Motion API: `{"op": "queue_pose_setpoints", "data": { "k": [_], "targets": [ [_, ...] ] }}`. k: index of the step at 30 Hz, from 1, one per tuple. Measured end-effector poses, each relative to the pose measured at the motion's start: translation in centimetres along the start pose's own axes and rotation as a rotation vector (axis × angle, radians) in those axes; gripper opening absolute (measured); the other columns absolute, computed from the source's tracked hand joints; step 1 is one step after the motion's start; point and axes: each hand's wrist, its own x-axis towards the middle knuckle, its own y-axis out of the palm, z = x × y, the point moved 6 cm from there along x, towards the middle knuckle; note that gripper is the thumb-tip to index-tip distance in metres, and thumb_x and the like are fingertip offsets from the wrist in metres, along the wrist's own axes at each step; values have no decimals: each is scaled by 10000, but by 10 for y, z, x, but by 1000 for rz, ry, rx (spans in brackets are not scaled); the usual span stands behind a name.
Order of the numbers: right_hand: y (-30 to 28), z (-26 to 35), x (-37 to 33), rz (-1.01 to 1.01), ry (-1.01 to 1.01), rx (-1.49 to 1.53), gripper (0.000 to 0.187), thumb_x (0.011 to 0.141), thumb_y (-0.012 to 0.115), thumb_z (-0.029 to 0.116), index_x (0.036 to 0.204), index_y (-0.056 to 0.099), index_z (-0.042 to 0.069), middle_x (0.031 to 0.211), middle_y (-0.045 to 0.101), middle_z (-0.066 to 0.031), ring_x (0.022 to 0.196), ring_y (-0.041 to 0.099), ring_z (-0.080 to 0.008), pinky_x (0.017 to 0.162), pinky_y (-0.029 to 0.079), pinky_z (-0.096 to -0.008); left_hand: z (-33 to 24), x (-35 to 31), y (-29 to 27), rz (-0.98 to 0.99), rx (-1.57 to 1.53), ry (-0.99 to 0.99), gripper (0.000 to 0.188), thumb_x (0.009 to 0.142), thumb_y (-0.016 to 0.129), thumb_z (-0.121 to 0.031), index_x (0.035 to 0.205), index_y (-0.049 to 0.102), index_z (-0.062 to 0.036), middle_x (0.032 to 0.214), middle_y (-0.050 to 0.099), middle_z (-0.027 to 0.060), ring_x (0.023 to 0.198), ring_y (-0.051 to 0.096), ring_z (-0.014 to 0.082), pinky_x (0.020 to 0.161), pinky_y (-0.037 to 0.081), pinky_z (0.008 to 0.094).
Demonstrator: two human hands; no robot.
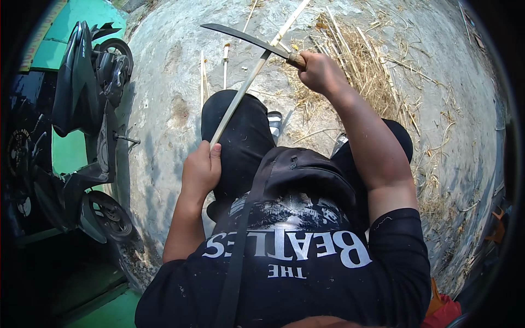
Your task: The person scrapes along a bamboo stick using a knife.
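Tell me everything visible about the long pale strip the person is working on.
The strip is a long, thin, pale slat that looks like split bamboo, smooth and slightly bowed. It runs slantwise from the left hand, which grips its lower end above the left knee, up and away toward the concrete ground, where its far end lies near dry shavings. The curved dark blade of the knife, held by its wooden handle in the right hand, crosses it about two thirds of the way up and seems to rest on it.
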Motion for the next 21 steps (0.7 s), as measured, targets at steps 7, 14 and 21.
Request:
{"op": "queue_pose_setpoints", "data": {
  "k": [7, 14, 21],
  "targets": [
    [4, 55, -28, -108, -427, -6, 94, 843, 689, 177, 883, 651, 101, 781, 690, -180, 767, 687, -418, 681, 550, -508, 7, -3, 5, 0, -7, -14, 403, 1076, 528, -342, 830, 514, -22, 680, 595, 277, 701, 598, 538, 609, 446, 581],
    [0, -2, 1, -72, -7, -11, 202, 847, 659, 200, 1023, 705, 114, 918, 735, -194, 895, 713, -418, 816, 570, -520, 1, -1, 2, -56, -18, 43, 407, 1068, 551, -329, 805, 516, -21, 651, 587, 270, 655, 605, 521, 573, 454, 556],
    [8, 59, -32, -39, -384, 27, 106, 850, 691, 176, 910, 659, 96, 802, 690, -189, 811, 684, -430, 721, 536, -529, 3, -3, 3, -56, -54, 52, 390, 1067, 559, -291, 794, 509, -17, 642, 583, 267, 633, 606, 509, 556, 453, 548]
  ]
}}
